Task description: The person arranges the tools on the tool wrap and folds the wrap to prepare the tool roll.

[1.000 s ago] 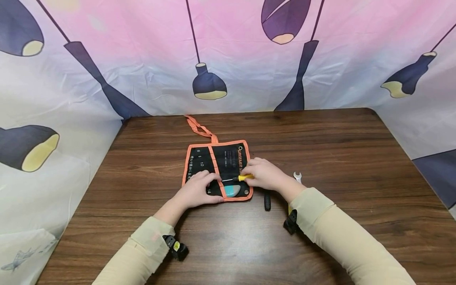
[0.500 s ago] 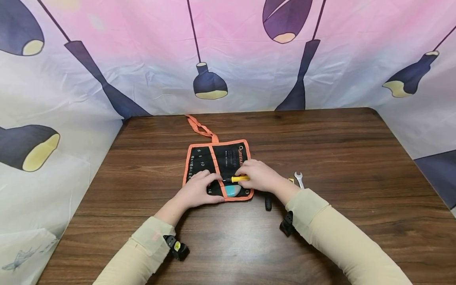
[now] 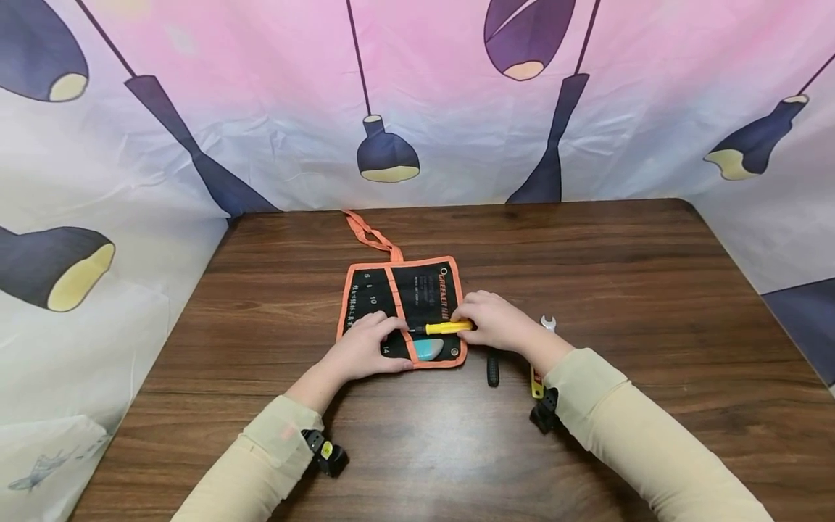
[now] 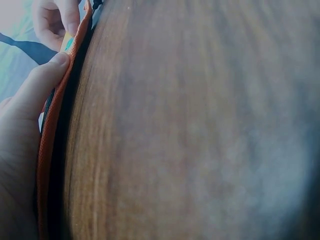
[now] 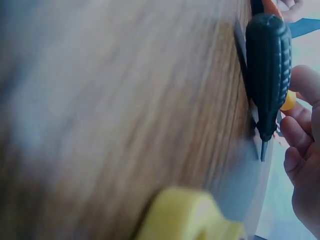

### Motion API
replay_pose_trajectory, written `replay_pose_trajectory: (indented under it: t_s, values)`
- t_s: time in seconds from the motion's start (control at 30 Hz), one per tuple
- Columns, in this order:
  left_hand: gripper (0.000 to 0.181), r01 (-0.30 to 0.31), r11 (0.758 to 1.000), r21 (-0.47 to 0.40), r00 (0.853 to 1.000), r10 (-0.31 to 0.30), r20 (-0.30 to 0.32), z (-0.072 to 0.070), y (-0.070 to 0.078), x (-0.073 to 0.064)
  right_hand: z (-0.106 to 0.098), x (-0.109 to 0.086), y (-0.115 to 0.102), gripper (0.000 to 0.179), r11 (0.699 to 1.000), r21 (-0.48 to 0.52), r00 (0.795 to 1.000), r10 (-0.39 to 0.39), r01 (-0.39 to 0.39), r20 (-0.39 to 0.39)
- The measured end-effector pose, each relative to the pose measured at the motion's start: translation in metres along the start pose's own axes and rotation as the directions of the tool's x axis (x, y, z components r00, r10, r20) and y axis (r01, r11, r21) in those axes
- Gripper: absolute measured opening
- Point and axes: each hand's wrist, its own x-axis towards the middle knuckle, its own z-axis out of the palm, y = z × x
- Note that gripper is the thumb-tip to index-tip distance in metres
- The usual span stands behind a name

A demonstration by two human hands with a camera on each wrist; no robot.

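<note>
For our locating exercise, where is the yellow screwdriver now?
In the head view, the yellow screwdriver is over the right half of the pouch, beside the teal-and-grey item, held by the right hand.

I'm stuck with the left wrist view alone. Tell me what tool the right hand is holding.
Observer: A yellow screwdriver, gripped by its handle in the right hand.
Operator: Now describe the far edge of the pouch.
Observer: An orange strap trails from it across the table.
Operator: Check beyond the right forearm.
Observer: The open end of a wrench shows there; the forearm hides at least part of the rest.
</note>
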Motion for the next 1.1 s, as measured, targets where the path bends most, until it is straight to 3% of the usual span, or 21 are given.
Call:
replay_pose_trajectory:
  t_s: [0.47,1.1]
  values:
    - [0.056,-0.007,1.0,0.0,1.0,0.007,-0.006,-0.001,0.001,-0.001,0.003,0.003,-0.004,0.017,0.995,-0.067,0.996,-0.073,0.07,-0.05]
    - [0.054,-0.011,1.0,-0.018,1.0,0.011,-0.011,0.0,0.0,-0.001,0.008,0.014,-0.012,0.017,0.996,-0.031,0.995,-0.084,0.083,-0.046]
